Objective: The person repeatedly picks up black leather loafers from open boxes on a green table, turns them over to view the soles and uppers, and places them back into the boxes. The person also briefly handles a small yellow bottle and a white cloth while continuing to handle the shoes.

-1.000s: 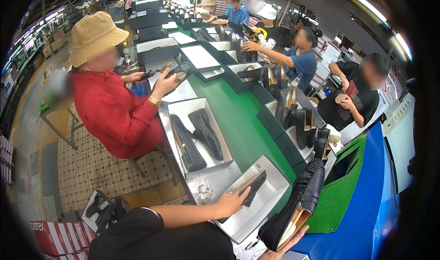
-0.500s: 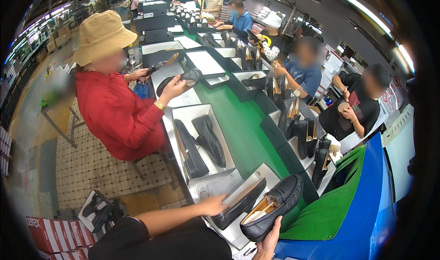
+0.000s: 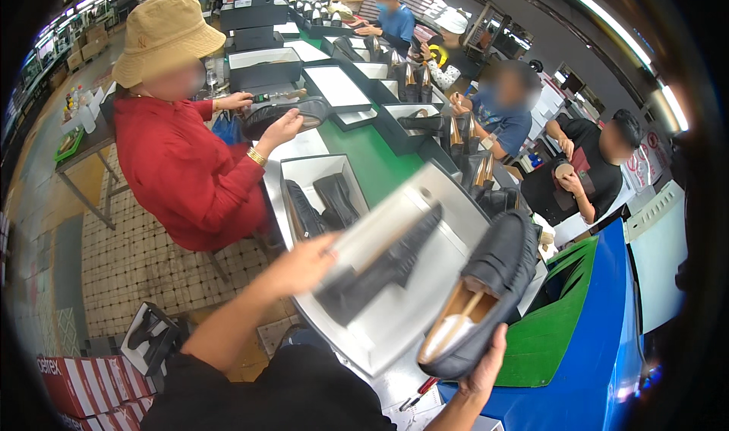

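Note:
My right hand (image 3: pixel 488 359) holds a black leather loafer (image 3: pixel 493 268) from below and the side, its opening toward me and a shoe stick and white stuffing inside. A white-lined shoebox (image 3: pixel 448 237) sits tilted and blurred in front of me. My left hand (image 3: pixel 298 268) grips its left wall. Inside lies another black shoe (image 3: pixel 383 268), smeared by motion. Just beyond, an open shoebox (image 3: pixel 343 163) holds a pair of black shoes (image 3: pixel 336 199).
A co-worker in red (image 3: pixel 194 169) at the left handles a black shoe (image 3: pixel 285 116). Several open boxes and shoes line the green conveyor belt (image 3: pixel 395 151). A blue machine frame (image 3: pixel 600 332) stands at the right. Pens (image 3: pixel 421 393) lie near me; stacked red-and-white boxes (image 3: pixel 95 385) are lower left.
My left hand has gone from the shoe in the box to the box's wall, and the box has risen and tilted. My right hand has moved the loafer up and right.

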The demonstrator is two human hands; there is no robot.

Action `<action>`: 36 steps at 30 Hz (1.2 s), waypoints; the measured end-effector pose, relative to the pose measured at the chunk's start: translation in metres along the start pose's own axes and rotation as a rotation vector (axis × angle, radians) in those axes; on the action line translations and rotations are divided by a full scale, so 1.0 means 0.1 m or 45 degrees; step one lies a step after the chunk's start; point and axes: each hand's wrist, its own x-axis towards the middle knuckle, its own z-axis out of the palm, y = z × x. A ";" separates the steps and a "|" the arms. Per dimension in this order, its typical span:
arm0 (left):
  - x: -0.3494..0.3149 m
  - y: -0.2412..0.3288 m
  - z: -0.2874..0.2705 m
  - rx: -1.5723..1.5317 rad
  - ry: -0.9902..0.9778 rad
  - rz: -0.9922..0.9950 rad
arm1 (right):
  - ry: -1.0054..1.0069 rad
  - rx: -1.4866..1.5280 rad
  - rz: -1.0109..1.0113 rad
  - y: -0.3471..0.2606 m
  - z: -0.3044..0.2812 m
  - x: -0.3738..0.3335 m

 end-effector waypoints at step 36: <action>0.43 -0.06 -0.38 0.502 0.693 0.371 | -0.517 -0.449 0.249 0.70 2.35 1.36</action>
